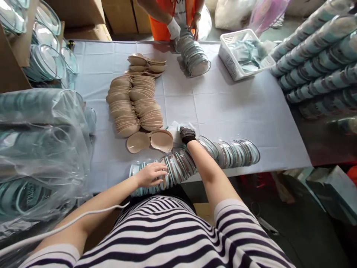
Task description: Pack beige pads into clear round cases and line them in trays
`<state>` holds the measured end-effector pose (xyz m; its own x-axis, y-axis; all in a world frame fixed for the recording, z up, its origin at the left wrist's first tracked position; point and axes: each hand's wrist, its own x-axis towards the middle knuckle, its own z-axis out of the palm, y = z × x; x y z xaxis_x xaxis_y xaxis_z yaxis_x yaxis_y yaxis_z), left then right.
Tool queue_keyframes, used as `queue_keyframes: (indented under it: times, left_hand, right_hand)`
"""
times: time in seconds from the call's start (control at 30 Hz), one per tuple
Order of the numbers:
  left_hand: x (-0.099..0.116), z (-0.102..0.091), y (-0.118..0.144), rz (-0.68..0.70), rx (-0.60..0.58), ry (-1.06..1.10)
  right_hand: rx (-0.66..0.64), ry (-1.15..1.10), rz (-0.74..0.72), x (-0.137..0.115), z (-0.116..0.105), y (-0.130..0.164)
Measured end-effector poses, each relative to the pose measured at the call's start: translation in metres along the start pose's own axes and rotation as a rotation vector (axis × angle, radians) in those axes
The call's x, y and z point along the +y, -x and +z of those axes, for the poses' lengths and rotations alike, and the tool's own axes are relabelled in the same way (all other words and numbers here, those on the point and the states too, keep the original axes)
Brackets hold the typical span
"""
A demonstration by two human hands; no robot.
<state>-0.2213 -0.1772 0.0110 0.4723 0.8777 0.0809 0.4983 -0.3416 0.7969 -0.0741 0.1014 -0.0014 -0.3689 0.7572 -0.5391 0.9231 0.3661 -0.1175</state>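
A long row of clear plastic packs (228, 153) lies on its side along the table's near edge. My left hand (152, 174) rests flat on the left part of that row, fingers spread. My right hand (186, 134), in a black mesh glove, reaches over the row and grips a small white and green packet (173, 130). Just left of it lies a beige pair of cups (149, 141), with stacks of more beige cups (135, 106) behind.
Across the white-covered table (237, 108), a person in orange holds another row of clear packs (192, 56). A white basket (237, 56) stands at the back right. Stacked pack rows (315, 63) fill the right side; bagged packs (36, 149) and cardboard boxes are on the left.
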Motion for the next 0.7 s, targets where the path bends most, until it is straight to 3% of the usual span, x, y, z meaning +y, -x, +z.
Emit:
queue_keyframes:
  times: [0.1, 0.17, 0.2, 0.27, 0.33, 0.43, 0.57, 0.63, 0.7]
  left_hand:
    - [0.001, -0.005, -0.012, -0.345, 0.314, 0.339]
    - [0.001, -0.015, -0.026, -0.603, 0.494, 0.741]
    - [0.001, -0.021, -0.033, -0.689, 0.511, 0.974]
    - [0.001, -0.034, -0.047, -0.751, 0.438, 1.351]
    - [0.003, -0.043, -0.056, -0.744, 0.409, 1.461]
    - [0.012, -0.046, -0.06, -0.707, 0.488, 1.274]
    - [0.03, -0.041, -0.056, -0.507, 0.434, 0.842]
    - [0.04, -0.041, -0.051, -0.356, 0.487, 0.564]
    - [0.046, -0.039, -0.045, -0.224, 0.539, 0.375]
  right_hand:
    - [0.144, -0.034, -0.096, 0.004, -0.01, 0.018]
    - [0.334, -0.103, -0.302, 0.001, -0.016, 0.048]
    - [0.422, -0.144, -0.435, -0.002, -0.017, 0.067]
    - [0.518, -0.22, -0.676, -0.012, -0.012, 0.108]
    - [0.514, -0.333, -0.801, -0.021, -0.001, 0.146]
    - [0.455, -0.727, -0.719, -0.027, 0.015, 0.179]
    - [0.308, -1.331, -0.32, -0.03, 0.026, 0.18]
    - [0.134, -1.463, -0.209, -0.036, 0.034, 0.175]
    - [0.013, -1.486, -0.193, -0.046, 0.047, 0.174]
